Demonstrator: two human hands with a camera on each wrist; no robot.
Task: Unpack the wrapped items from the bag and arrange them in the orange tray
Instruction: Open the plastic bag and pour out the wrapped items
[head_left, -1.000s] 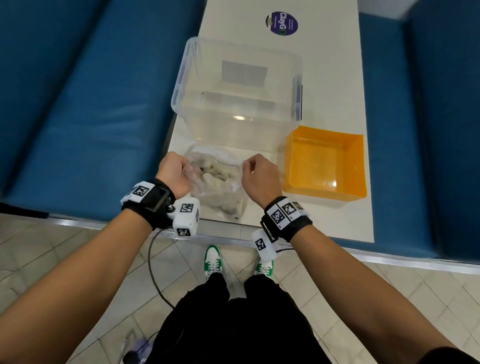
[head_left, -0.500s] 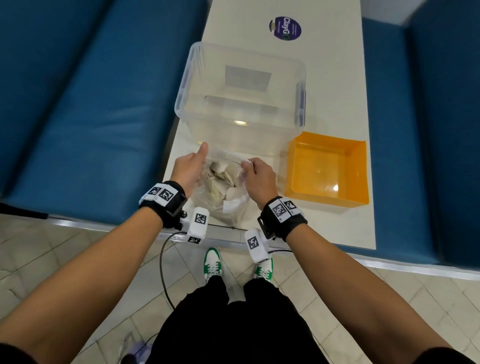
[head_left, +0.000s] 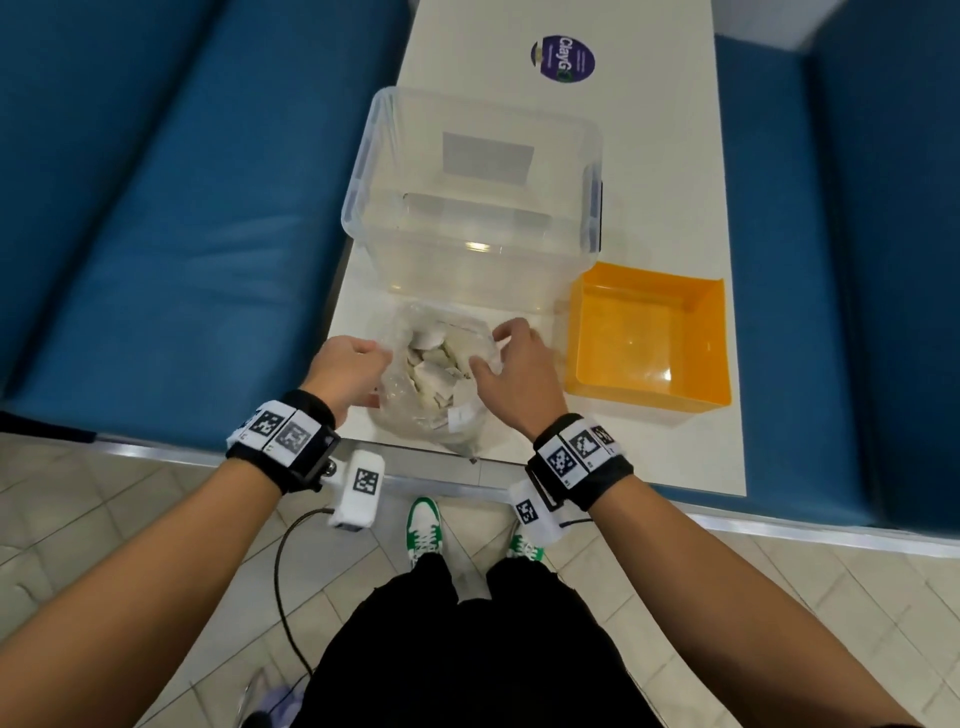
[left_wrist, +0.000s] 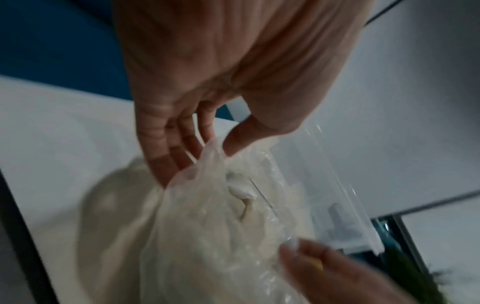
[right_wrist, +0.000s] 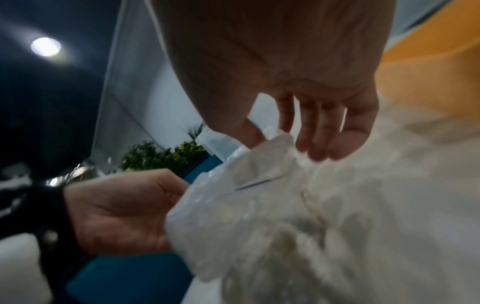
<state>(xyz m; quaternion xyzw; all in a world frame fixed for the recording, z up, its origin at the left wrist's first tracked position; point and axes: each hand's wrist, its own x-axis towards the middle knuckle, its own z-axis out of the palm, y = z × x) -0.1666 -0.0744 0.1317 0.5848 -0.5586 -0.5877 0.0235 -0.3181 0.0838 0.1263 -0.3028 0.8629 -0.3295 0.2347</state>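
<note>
**Unpacking: bag opened, nothing transferred**

Clear plastic bag (head_left: 431, 384), lower centre of the head view, full of wrapped items (head_left: 434, 358). Left hand (head_left: 345, 366) pinches its left rim; right hand (head_left: 511, 364) pinches its right rim. Orange tray (head_left: 647, 395), just right: empty. All items remain to move. Item count unclear; wrist views blurred.

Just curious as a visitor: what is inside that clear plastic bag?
Inside the clear plastic bag lie pale wrapped items, heaped loosely. What the wrapping covers cannot be seen, nor the lower pieces. Both hands hold its mouth open.
</note>
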